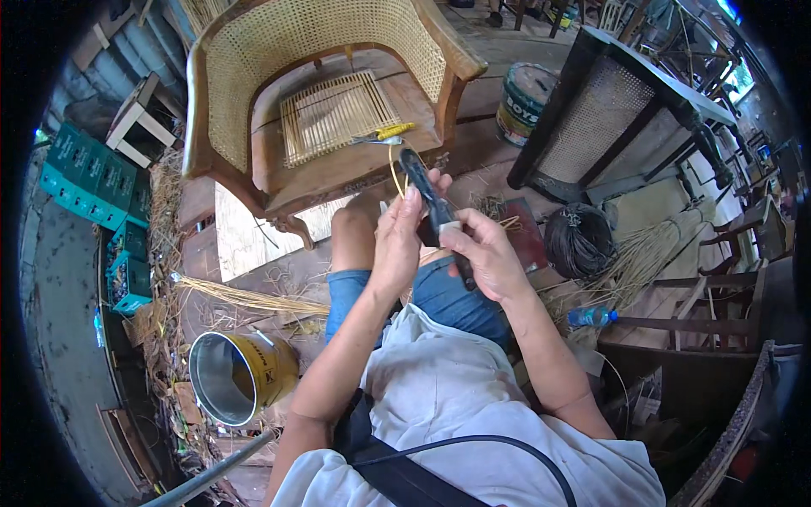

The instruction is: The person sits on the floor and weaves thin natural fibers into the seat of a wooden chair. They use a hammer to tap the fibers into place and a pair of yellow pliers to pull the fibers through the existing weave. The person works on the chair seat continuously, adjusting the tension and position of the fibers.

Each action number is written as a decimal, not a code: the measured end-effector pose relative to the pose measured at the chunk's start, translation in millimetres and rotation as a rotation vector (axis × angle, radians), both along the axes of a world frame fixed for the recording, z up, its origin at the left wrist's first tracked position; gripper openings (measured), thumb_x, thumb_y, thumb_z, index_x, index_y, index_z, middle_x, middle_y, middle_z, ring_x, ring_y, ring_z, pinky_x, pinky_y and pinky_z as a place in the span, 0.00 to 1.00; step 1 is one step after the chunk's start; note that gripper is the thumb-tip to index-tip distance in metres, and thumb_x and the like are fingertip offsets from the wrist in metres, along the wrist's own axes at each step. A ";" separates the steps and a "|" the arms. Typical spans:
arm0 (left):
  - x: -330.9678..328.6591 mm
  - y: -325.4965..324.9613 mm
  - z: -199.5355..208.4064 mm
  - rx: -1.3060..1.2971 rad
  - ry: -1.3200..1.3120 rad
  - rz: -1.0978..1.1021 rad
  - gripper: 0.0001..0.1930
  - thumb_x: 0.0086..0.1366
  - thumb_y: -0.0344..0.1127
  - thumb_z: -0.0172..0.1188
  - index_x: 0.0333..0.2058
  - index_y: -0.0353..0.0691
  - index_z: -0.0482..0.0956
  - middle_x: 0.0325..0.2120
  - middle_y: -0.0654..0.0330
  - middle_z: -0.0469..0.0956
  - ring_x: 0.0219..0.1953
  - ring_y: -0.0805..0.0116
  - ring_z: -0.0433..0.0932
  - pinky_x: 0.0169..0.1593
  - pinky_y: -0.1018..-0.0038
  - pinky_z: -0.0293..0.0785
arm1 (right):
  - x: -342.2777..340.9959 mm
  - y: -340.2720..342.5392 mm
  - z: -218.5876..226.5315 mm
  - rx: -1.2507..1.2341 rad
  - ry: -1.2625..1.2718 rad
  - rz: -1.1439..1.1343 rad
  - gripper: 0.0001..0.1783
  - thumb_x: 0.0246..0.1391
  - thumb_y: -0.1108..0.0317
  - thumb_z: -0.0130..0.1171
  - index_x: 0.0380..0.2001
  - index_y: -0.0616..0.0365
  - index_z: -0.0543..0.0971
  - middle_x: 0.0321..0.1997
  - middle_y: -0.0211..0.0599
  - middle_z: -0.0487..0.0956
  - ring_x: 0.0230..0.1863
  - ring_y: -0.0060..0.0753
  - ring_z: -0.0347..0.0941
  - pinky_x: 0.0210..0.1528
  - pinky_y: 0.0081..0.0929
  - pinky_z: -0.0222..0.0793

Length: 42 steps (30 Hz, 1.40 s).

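Note:
In front of my lap, both hands are closed around a long, dark, narrow object (437,207) whose kind I cannot make out. My left hand (399,232) grips its left side, with a thin yellow cane strand (395,176) looping up beside the fingers. My right hand (483,247) has its thumb across a small pale patch near the lower end. Just ahead stands a wooden armchair (258,196) with woven cane back and sides. Parallel cane strands (334,114) span its seat opening. On the seat's front right lies a yellow-handled tool (394,131).
A yellow metal bucket (274,367) stands at left, below a bundle of cane strands (253,296). Green crates (97,173) line the left side. To the right are a paint can (517,106), a dark cane-panelled chair (591,114), a black coil (579,241) and a water bottle (591,317).

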State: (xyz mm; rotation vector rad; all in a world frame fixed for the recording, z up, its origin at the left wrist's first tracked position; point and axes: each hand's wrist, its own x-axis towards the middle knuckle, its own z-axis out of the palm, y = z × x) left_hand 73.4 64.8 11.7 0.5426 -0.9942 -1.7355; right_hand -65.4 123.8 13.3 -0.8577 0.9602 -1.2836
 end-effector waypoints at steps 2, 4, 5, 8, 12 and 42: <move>9.9 -7.6 -3.6 0.036 0.037 0.020 0.24 0.74 0.46 0.42 0.57 0.32 0.66 0.50 0.50 0.75 0.49 0.63 0.76 0.57 0.66 0.69 | -7.6 12.6 -0.1 -0.031 0.076 -0.075 0.12 0.58 0.62 0.62 0.39 0.59 0.75 0.32 0.27 0.74 0.27 0.16 0.70 0.22 0.16 0.69; 28.5 -23.9 13.9 0.042 0.038 -0.099 0.23 0.75 0.46 0.41 0.54 0.32 0.69 0.29 0.62 0.74 0.30 0.74 0.72 0.38 0.76 0.71 | -30.0 25.6 -0.7 -0.019 0.013 -0.177 0.14 0.60 0.60 0.59 0.42 0.57 0.73 0.33 0.27 0.73 0.28 0.17 0.70 0.21 0.16 0.68; 47.4 -34.9 10.5 -0.003 0.062 -0.275 0.22 0.75 0.47 0.41 0.53 0.32 0.70 0.22 0.67 0.70 0.23 0.78 0.68 0.30 0.80 0.68 | -37.7 31.2 6.0 -0.013 -0.102 -0.233 0.14 0.60 0.60 0.58 0.44 0.57 0.73 0.33 0.27 0.72 0.29 0.18 0.70 0.20 0.15 0.68; 47.6 -30.7 55.8 -0.267 -0.374 -0.361 0.22 0.75 0.48 0.41 0.47 0.35 0.76 0.16 0.72 0.62 0.17 0.83 0.56 0.21 0.83 0.53 | -53.8 30.5 27.2 -0.129 -0.279 -0.039 0.15 0.62 0.60 0.56 0.46 0.58 0.70 0.49 0.40 0.75 0.30 0.21 0.72 0.19 0.15 0.66; 50.1 -29.8 95.1 -0.431 -0.739 -0.607 0.24 0.74 0.51 0.42 0.46 0.35 0.78 0.17 0.71 0.65 0.20 0.81 0.61 0.25 0.82 0.60 | -26.8 0.4 63.5 -0.240 -0.404 0.076 0.15 0.62 0.60 0.56 0.44 0.58 0.71 0.53 0.46 0.74 0.29 0.22 0.72 0.19 0.16 0.65; 13.1 -80.2 107.0 -0.396 -0.442 -0.397 0.15 0.67 0.38 0.58 0.45 0.32 0.80 0.29 0.60 0.80 0.29 0.77 0.77 0.35 0.80 0.76 | -82.8 -90.6 133.9 -0.531 0.107 0.013 0.14 0.65 0.60 0.51 0.42 0.61 0.73 0.38 0.43 0.81 0.34 0.30 0.81 0.18 0.15 0.65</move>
